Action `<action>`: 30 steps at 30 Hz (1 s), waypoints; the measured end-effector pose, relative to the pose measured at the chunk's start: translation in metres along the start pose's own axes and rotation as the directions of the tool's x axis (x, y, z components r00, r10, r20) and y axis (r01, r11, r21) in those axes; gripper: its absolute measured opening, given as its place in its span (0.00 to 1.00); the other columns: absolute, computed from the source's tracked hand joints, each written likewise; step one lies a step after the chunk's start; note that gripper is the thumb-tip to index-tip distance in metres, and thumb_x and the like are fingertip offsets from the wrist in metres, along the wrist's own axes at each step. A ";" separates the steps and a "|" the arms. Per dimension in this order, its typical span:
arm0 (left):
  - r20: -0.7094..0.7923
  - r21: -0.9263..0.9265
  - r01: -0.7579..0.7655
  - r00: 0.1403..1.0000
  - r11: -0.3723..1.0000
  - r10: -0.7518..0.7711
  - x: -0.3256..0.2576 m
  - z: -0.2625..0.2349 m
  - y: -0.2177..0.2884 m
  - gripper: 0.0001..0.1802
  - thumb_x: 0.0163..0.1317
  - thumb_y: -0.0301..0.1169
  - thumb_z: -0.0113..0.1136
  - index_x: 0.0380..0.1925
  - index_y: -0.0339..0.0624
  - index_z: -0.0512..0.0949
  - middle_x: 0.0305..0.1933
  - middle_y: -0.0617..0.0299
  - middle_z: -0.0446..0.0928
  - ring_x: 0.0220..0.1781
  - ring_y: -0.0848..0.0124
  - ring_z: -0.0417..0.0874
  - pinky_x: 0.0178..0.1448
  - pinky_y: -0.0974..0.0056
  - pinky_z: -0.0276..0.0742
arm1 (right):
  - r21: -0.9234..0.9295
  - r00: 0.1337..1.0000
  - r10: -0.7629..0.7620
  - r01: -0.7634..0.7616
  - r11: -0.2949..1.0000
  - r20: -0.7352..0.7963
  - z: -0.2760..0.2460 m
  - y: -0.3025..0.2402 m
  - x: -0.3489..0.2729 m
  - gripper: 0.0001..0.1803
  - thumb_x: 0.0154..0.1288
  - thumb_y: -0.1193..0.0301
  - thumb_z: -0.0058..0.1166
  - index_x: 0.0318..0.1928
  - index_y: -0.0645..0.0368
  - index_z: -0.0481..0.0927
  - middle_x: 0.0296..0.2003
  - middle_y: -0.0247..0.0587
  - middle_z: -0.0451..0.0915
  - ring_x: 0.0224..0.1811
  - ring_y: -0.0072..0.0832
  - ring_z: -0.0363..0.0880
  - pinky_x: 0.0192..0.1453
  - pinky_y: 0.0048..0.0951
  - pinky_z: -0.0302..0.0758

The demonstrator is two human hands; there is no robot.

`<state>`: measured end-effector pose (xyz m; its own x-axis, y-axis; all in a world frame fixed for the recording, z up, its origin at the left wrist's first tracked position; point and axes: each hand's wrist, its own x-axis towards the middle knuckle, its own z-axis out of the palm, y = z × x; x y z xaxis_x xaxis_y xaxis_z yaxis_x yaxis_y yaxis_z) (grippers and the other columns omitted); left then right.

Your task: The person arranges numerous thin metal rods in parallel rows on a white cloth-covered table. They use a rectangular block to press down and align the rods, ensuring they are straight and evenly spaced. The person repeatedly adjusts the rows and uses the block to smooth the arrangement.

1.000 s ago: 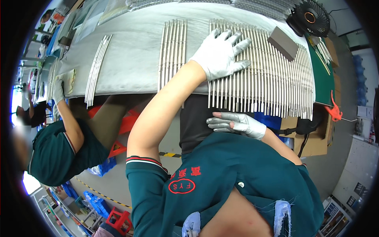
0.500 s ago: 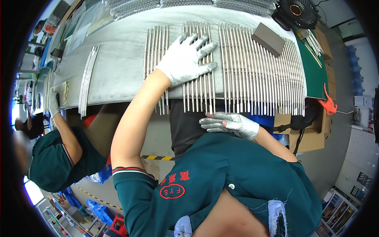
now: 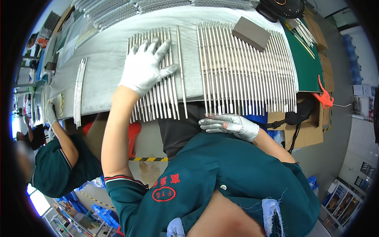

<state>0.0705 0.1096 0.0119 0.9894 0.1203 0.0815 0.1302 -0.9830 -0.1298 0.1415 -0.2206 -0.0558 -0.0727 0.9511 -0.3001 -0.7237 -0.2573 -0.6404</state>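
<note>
My left hand (image 3: 144,71), in a white glove greyed at the fingertips, lies flat with fingers spread on a row of slim silver metal rods (image 3: 170,94). The rods lie side by side, their near ends jutting past the table edge. Just right of this row, a single rod (image 3: 181,75) stands slightly apart. A wider group of like rods (image 3: 244,79) lies farther right, with a grey-brown rectangular block (image 3: 251,34) across its far part. My right hand (image 3: 233,126), also gloved, is held at the table's front edge before my body, its fingers stretched out and nothing visible in them.
A small bundle of rods (image 3: 81,93) lies at the left on the cloth-covered table (image 3: 103,71). Ridged clear trays (image 3: 110,14) line the far side. A black fan (image 3: 278,8) and an orange-red tool (image 3: 324,96) are at the right. A co-worker (image 3: 63,162) works at the left.
My left hand has slid left with the middle rods, which now lie against the left ones as one row. One rod stays apart beside them. My right hand keeps its place.
</note>
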 end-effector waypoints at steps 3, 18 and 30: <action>-0.019 -0.065 -0.066 0.998 0.996 0.065 0.030 -0.003 0.055 0.48 0.64 0.72 0.44 0.73 0.48 0.65 0.72 0.50 0.69 0.73 0.53 0.69 0.77 0.45 0.58 | -0.006 0.999 -0.006 0.006 1.000 0.037 -0.005 0.000 0.001 0.46 0.69 0.50 0.59 0.77 0.62 0.56 0.73 0.53 0.64 0.76 0.42 0.63 0.79 0.39 0.59; -0.100 -0.249 -0.233 0.972 0.940 0.214 0.063 0.014 0.105 0.43 0.67 0.66 0.46 0.74 0.50 0.62 0.75 0.44 0.64 0.76 0.44 0.63 0.80 0.45 0.51 | -0.011 0.995 -0.062 0.063 0.998 0.074 -0.021 0.003 -0.019 0.43 0.73 0.55 0.57 0.77 0.64 0.54 0.73 0.53 0.63 0.76 0.41 0.62 0.80 0.41 0.57; -0.065 -0.213 -0.198 0.980 0.957 0.188 0.047 0.011 0.085 0.41 0.68 0.65 0.47 0.73 0.54 0.64 0.75 0.44 0.64 0.76 0.43 0.63 0.80 0.43 0.52 | -0.016 0.997 -0.064 0.065 0.998 0.039 -0.022 -0.001 -0.020 0.44 0.71 0.53 0.59 0.76 0.65 0.57 0.72 0.54 0.65 0.75 0.44 0.63 0.79 0.43 0.58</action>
<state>0.1286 0.0331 -0.0065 0.9899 -0.0761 0.1197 -0.0849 -0.9939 0.0700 0.1590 -0.2429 -0.0645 -0.0524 0.9716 -0.2307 -0.7156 -0.1977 -0.6700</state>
